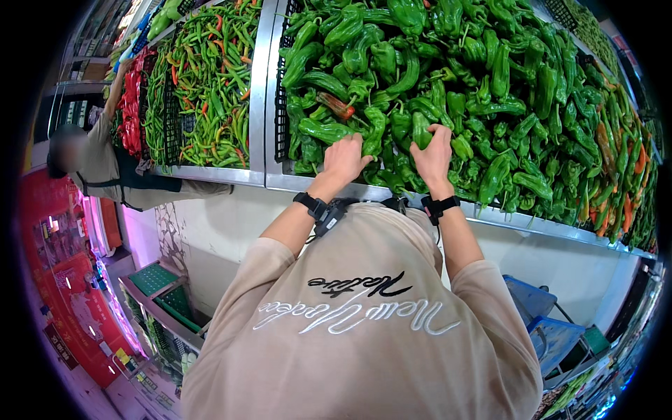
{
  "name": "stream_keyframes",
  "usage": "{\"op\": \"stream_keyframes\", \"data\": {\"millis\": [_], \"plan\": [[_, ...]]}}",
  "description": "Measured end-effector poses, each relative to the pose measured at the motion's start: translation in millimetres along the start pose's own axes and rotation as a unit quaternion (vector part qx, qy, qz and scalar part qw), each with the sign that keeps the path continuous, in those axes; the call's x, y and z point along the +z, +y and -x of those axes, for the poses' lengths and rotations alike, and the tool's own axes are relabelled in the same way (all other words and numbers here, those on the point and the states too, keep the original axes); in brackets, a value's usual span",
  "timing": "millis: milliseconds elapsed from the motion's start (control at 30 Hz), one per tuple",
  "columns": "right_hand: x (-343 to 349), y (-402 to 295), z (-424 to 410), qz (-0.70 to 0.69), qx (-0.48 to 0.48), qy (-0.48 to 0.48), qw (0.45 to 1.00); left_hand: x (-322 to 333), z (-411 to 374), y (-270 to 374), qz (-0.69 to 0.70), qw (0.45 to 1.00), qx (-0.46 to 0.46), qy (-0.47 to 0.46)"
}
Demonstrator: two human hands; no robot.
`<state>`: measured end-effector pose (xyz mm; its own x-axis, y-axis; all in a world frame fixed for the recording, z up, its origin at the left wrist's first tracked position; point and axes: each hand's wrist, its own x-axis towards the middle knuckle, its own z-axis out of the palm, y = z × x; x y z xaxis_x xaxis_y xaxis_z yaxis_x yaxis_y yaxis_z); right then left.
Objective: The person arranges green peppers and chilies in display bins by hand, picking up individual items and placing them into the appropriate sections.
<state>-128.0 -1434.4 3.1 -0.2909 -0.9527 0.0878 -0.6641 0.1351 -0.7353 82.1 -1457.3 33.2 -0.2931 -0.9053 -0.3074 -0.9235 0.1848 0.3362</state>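
A large heap of green peppers (488, 105) fills the display in front of me. My left hand (344, 160) rests at the near edge of the heap, its fingers on a green pepper (328, 130) and its thumb beside another upright one. To its right, my right hand (433, 155) has thumb and forefinger on either side of a green pepper (420, 130) that lies among the others. A partly red, wrinkled pepper (336, 105) lies just beyond my left hand. Whether the left fingers are closed around a pepper is hard to tell.
The metal rim (499, 218) of the stand runs close before my body. Thin green and red chilies (215, 94) lie left of a metal divider (261, 94). Another person (105, 152) reaches over the stand at the far left. Blue folding stools (551, 336) stand at lower right.
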Motion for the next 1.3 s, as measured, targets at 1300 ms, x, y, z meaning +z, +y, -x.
{"op": "stream_keyframes", "data": {"millis": [1300], "plan": [[-5.3,-7.7,49.1,0.136,-0.163,-0.367,0.905,-12.3,29.2,-13.6,0.35,0.931,0.038,0.093]]}}
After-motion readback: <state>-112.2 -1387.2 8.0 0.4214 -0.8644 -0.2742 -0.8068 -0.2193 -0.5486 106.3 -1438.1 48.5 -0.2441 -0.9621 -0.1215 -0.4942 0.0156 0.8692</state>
